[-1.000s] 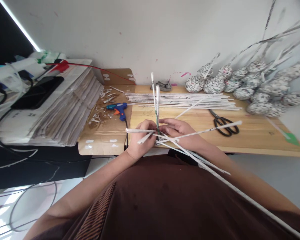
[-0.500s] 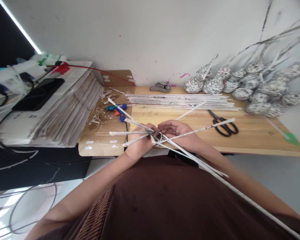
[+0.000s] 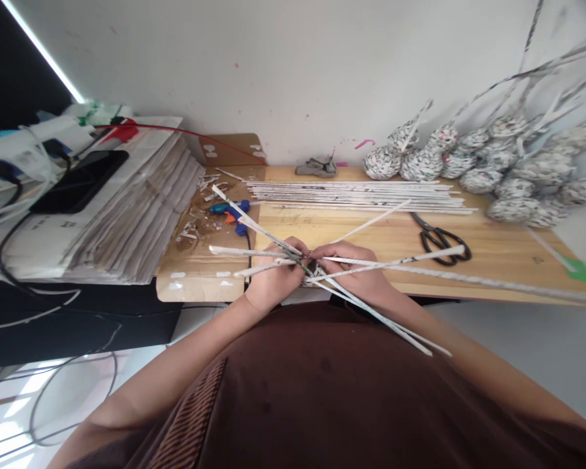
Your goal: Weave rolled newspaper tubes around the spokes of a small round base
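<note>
Between my two hands is a small weaving of rolled newspaper sticks (image 3: 262, 232), whose ends fan out to the left, right and toward my body. My left hand (image 3: 279, 270) grips the crossing of the sticks, fingers closed round it. With thumb and fingers pinched, my right hand (image 3: 350, 266) holds the sticks at the same crossing. From there one long paper stick (image 3: 488, 281) runs past my right hand to the right edge of the view. The very centre of the weaving is partly hidden by my fingers.
Loose paper sticks (image 3: 351, 195) lie in a row on the wooden table (image 3: 293, 225). Black-handled scissors (image 3: 442, 241) rest to the right, woven paper balls (image 3: 478, 163) behind. On the left are a blue glue gun (image 3: 234, 212), cardboard (image 3: 202, 286), stacked newspapers (image 3: 141, 215) and a phone (image 3: 81, 181).
The long paper stick has swung from pointing down toward my right forearm to lying nearly level toward the right. My right hand has turned slightly; both hands stay at the crossing.
</note>
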{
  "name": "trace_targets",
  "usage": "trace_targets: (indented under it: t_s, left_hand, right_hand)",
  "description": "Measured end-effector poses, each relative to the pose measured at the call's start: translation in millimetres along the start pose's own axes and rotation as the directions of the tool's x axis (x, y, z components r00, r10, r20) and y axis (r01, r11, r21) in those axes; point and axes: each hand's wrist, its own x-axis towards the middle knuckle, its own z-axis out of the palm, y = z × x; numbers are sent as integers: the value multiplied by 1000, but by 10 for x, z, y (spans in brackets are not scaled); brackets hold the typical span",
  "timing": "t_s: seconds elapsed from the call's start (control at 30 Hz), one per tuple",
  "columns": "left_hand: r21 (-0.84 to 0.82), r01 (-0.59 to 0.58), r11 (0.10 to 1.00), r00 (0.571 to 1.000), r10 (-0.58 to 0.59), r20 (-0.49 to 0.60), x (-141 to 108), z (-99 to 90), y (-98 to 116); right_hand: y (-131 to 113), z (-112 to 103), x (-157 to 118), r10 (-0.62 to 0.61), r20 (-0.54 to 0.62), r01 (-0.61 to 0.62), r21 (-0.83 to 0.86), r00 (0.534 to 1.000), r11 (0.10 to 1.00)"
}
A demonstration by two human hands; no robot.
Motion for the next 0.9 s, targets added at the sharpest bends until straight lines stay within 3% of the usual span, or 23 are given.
trace_targets:
  t_s: [0.23, 0.4, 0.57, 0.8, 0.9]
  left_hand:
    - [-194, -32, 981, 982, 67, 178, -1, -258, -31]
    - [-360, 72, 930, 933, 65, 355, 45, -356, -165]
    - [-332, 78, 940, 897, 79, 435, 153, -380, -167]
    - [-212, -125, 969, 880, 207, 428, 342, -407, -139]
    - [-215, -106, 971, 855, 199, 478, 374, -440, -127]
  right_hand:
    - [49, -32, -22, -65, 16, 65, -1, 998, 998]
    - [-67, -51, 7, -22, 17, 22, -4, 1000, 1000]
    - [-95, -62, 15, 0, 34, -1, 34, 999, 999]
    - [-13, -60, 30, -5, 36, 4, 39, 999, 999]
    - [-23, -68, 39, 12, 47, -14, 30, 999, 999]
